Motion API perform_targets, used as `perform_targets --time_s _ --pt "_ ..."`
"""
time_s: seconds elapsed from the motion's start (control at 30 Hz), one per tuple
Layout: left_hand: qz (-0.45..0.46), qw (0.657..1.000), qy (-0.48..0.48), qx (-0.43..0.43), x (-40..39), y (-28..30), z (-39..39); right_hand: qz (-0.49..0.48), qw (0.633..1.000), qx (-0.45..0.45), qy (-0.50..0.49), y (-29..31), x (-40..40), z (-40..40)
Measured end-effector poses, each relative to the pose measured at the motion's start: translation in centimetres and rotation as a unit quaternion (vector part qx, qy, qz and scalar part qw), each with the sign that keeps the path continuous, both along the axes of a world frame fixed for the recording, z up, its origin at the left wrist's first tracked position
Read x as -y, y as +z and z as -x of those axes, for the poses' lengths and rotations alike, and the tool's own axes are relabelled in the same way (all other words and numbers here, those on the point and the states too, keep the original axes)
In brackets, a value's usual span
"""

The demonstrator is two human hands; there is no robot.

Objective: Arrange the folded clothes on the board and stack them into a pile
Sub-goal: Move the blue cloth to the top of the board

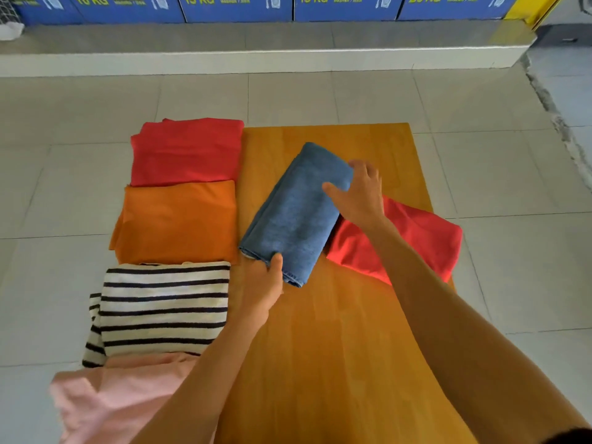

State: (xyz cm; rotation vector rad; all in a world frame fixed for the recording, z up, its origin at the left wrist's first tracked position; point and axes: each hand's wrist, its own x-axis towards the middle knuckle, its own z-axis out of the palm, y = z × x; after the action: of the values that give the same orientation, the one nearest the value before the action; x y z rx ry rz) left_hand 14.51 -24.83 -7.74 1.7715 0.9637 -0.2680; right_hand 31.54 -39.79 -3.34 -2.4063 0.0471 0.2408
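A folded blue cloth [294, 213] lies at a slant on the wooden board [320, 347], its right edge overlapping a folded red cloth [426, 238]. My left hand [262, 290] pinches the blue cloth's near corner. My right hand [358, 193] grips its far right edge, fingers curled over it. Left of the board, on the floor, a row of folded clothes runs from far to near: a red one [187, 150], an orange one [177, 221], a black-and-white striped one [163, 310] and a pink one [118, 395].
The board lies on a floor of grey tiles [512, 174]. A low white step [256, 60] runs across the far side, with blue boxes [237, 8] marked in kilograms behind it. A yellow post [535, 11] stands at the far right.
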Motion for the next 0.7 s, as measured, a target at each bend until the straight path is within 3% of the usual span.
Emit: perform_targets --time_s 0.1,0.23,0.43,0.7 --pt "-0.041 0.999 -0.018 0.014 -1.6 -1.0 -2.4 0.1 0.992 -0.048 0.058 -1.4 -0.7 -4.0" --pt "-0.045 0.998 -0.006 0.033 -3.6 0.4 -7.7 0.04 0.989 -0.138 0.025 -3.6 -0.5 -8.5" --pt "-0.195 0.977 -0.076 0.027 -6.9 1.4 -16.8 0.06 0.988 -0.125 -0.069 -4.4 -0.9 -11.1" --pt "-0.277 0.952 -0.126 -0.036 -8.3 2.6 -24.8 0.055 0.978 -0.064 -0.193 -6.4 -4.1 -12.9"
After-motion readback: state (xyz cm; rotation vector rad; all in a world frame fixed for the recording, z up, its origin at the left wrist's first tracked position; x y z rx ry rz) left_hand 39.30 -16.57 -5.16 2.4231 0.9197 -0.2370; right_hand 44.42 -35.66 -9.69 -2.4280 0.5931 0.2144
